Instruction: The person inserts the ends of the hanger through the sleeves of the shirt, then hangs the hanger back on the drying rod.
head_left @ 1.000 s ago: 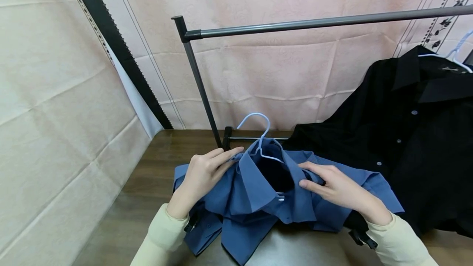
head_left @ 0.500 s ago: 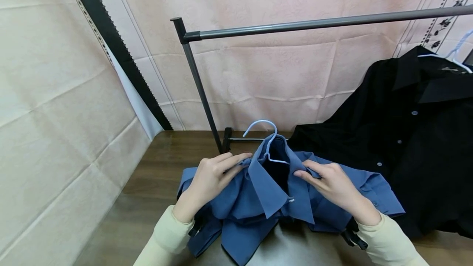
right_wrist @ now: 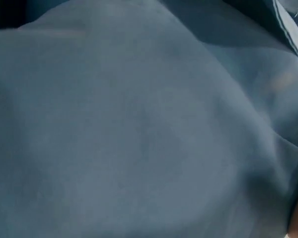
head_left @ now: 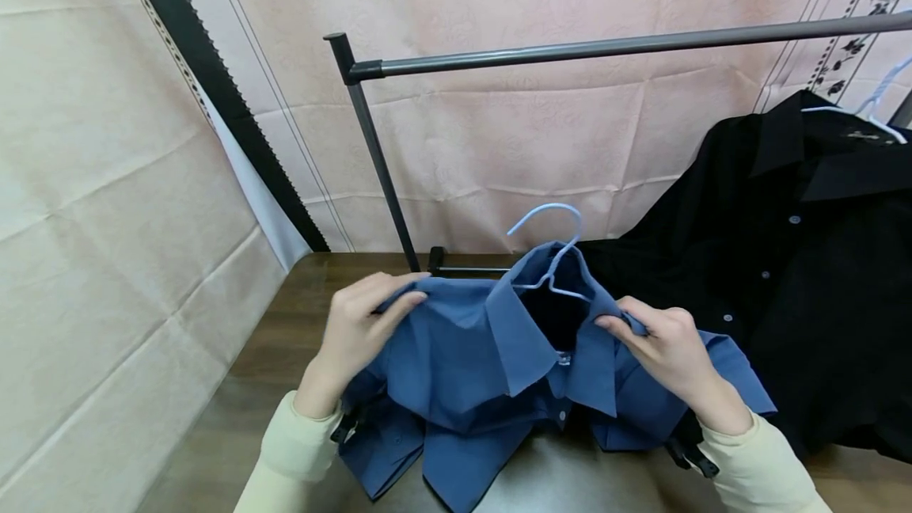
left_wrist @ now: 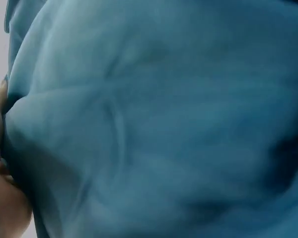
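A blue collared shirt (head_left: 463, 355) lies bunched on the table, its collar raised. The light-blue hanger (head_left: 552, 271) sits inside the neck, with its hook standing up out of the collar. My left hand (head_left: 359, 331) pinches the shirt's shoulder between thumb and fingers, at the left. Near the collar's right side, my right hand (head_left: 666, 347) pinches the other shoulder. Most of the hanger's arms are hidden under the cloth. Blue fabric fills both wrist views; part of the left hand (left_wrist: 5, 198) shows at the left wrist view's edge.
A grey metal garment rack (head_left: 499, 58) stands behind the shirt, its bar running right. At the right, a black shirt (head_left: 841, 275) is on another light-blue hanger (head_left: 872, 105). Brown wooden tabletop (head_left: 249, 410) shows at the left, and pale curtains (head_left: 499, 149) hang behind.
My left hand has slid left, away from the collar to the outer shoulder, spreading the cloth. The hanger and collar have shifted right and up. My right hand keeps pinching the right shoulder.
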`<state>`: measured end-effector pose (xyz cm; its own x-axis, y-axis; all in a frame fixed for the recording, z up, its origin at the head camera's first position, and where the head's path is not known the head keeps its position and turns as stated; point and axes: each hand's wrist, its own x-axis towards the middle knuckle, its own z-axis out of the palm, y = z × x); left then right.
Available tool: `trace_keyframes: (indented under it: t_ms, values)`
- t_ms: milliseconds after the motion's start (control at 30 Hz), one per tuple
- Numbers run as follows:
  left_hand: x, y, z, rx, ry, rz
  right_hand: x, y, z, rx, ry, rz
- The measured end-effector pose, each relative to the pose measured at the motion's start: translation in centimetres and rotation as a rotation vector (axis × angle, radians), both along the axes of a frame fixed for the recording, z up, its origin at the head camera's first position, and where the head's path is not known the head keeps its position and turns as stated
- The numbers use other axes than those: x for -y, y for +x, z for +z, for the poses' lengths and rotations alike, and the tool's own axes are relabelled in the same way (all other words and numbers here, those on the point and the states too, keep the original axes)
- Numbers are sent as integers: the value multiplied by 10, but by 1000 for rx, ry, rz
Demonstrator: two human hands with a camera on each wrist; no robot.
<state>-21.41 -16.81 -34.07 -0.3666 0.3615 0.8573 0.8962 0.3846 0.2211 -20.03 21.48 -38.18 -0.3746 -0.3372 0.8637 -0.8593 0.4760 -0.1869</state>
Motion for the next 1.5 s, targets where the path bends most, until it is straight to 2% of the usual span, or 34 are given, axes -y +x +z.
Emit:
trace_keyframes:
  t_ms: [133,267,333,433,533,633,733,867,1000,1167,1300,1500]
  values:
    - [12,-1,6,-38,68,23,-6,2,3,-14,-35,-29]
    - [20,-3,5,-23,86,19,-9,4,6,-35,-40,-53]
    - [23,-6,1,22,91,22,-11,5,7,-43,-48,-73]
    - [25,-10,-8,133,70,9,-12,5,8,-42,-62,-102]
    - [23,-11,-14,238,-10,-35,-12,5,8,-34,-67,-116]
    - [20,-11,-17,282,-100,-71,-12,6,8,-27,-68,-113]
    - [17,-11,-17,259,-146,-78,-12,7,9,-25,-73,-103]
    - [17,-11,-17,149,-136,-80,-17,6,11,-40,-120,-102]
    - [19,-12,-16,53,-71,-117,-23,6,14,-68,-220,-162]
    - [27,-12,-15,13,35,-143,-33,7,17,-66,-296,-216]
    - [34,-11,-16,3,77,-110,-41,8,14,-37,-274,-178]
    - [40,-10,-15,-15,117,-70,-48,9,4,-19,-143,-72]
